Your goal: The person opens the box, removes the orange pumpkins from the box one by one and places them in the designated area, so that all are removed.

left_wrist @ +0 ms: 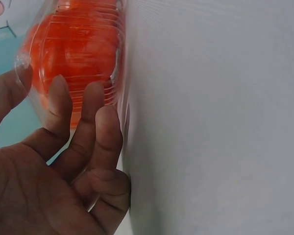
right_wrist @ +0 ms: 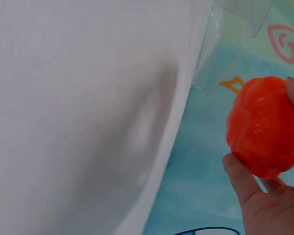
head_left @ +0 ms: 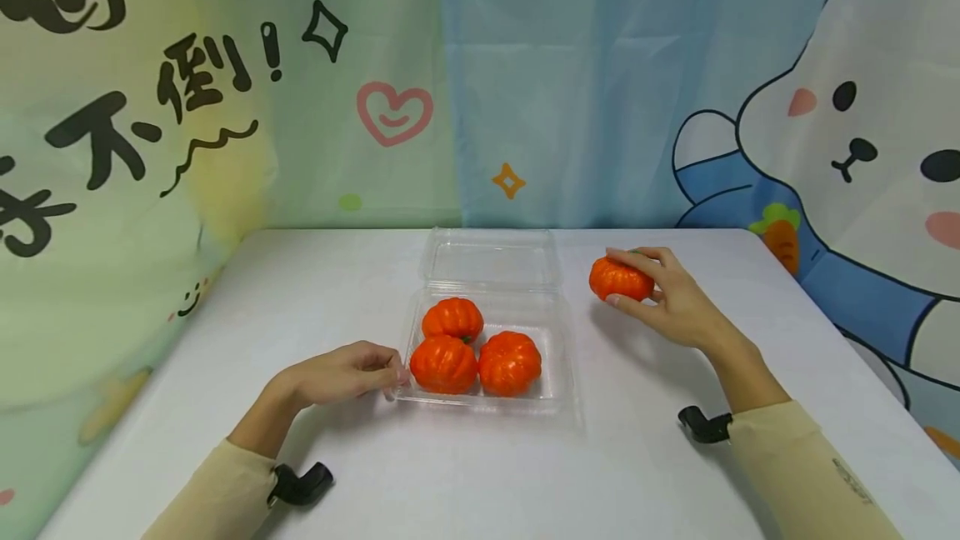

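Observation:
A clear plastic clamshell box (head_left: 555,357) lies on the table with its lid tipped back. Inside sit three small orange-red pumpkins: a rear one (head_left: 452,319), a front left one (head_left: 443,365) and a front right one (head_left: 510,363). My left hand (head_left: 348,373) holds the box at its front left corner, thumb (left_wrist: 23,73) at the rim and fingertips against the side wall. To the right of the box, my right hand (head_left: 671,298) grips another small pumpkin (head_left: 619,279) between thumb and fingers. That pumpkin (right_wrist: 264,127) hangs above the table, its shadow below.
The transparent lid (head_left: 491,261) stretches toward the back edge of the white table (head_left: 637,473). Behind the table hangs a printed cloth (head_left: 525,90) with a cartoon animal and lettering. A black wrist mount sits on each sleeve.

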Demonstrator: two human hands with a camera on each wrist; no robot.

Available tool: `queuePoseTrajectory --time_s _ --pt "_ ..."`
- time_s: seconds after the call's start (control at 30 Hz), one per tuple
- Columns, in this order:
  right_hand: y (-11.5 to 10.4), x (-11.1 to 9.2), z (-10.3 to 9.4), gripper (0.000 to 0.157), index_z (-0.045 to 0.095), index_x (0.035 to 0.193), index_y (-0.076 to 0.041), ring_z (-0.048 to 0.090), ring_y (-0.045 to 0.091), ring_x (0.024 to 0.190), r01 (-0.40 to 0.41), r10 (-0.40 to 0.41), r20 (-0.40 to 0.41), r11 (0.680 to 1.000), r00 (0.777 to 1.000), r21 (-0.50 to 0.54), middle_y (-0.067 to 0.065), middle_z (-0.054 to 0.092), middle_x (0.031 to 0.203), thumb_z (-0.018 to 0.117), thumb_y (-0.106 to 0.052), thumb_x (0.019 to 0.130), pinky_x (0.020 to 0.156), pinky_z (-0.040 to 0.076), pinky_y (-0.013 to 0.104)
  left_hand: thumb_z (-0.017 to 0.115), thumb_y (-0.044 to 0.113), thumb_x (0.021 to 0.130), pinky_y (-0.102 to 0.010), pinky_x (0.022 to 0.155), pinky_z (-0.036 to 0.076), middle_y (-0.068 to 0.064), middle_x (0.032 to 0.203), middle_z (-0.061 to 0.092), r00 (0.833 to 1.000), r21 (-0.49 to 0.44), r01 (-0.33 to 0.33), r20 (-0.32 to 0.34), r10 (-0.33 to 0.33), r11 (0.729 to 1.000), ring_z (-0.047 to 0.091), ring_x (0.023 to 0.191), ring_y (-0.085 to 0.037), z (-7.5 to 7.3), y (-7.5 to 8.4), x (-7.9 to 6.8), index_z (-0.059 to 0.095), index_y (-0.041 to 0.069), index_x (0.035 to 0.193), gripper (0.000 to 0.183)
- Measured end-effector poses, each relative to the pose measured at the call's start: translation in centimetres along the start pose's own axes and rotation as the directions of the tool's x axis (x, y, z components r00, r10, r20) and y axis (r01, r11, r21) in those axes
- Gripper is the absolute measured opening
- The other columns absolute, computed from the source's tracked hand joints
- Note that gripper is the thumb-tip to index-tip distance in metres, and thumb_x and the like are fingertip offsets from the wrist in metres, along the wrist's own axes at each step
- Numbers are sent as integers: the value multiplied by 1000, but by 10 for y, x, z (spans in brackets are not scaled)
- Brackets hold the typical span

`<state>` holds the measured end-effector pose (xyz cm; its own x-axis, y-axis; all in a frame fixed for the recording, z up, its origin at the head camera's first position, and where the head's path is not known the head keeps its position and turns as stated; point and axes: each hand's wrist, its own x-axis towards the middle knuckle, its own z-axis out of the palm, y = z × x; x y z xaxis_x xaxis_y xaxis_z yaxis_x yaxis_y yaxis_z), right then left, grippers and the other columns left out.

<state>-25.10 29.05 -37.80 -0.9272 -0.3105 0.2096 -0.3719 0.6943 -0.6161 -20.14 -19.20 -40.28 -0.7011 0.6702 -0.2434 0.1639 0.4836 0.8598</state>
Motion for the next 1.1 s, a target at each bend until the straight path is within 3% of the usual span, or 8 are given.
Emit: queuePoseTrajectory --time_s 0.13,0.2,0.37,0.53,0.7,1.1 --pt "7 3 1 103 11 165 -37 42 48 133 23 -22 -33 1000 999 13 26 37 149 80 -22 90 93 47 68 55 27 106 -25 70 37 -8 90 67 1000 18 5 6 -5 1000 48 81 -17 -2 2 1 67 8 94 26" --pt "10 4 1 109 7 166 -35 41 48 133 37 -35 -46 999 998 24 28 36 150 82 -17 89 95 46 68 56 28 105 -26 70 37 -9 90 67 1000 24 12 8 -12 1000 47 80 -17 -3 4 2 67 8 93 26" --pt "14 7 1 95 21 164 -14 45 46 130 25 -26 -37 1000 999 -11 26 38 147 81 -23 90 101 46 66 57 28 104 -26 71 37 -11 91 65 1000 12 17 11 -17 1000 47 82 -17 -4 5 0 67 6 94 26" --pt "18 10 0 79 39 152 1 48 43 128 26 -27 -19 998 999 -51 25 42 146 81 -27 90 101 47 62 57 28 105 -24 69 38 -12 92 64 999 -8 2 33 -2 1000 47 79 -16 -1 5 0 65 3 93 29" --pt "23 15 3 79 40 152 2 48 41 128 10 -9 13 998 1000 -59 25 43 149 80 -28 91 100 50 58 57 29 105 -24 68 39 -11 95 66 1000 -9 0 31 0 1000 51 80 -19 -1 6 -1 65 4 93 29" --pt "31 37 17 72 45 148 1 46 43 135 -17 17 -3 999 1000 -37 24 43 151 82 -11 87 105 46 58 56 32 106 -25 68 38 -12 93 66 999 -9 21 29 -20 1000 48 79 -18 -2 4 -5 64 3 94 32"
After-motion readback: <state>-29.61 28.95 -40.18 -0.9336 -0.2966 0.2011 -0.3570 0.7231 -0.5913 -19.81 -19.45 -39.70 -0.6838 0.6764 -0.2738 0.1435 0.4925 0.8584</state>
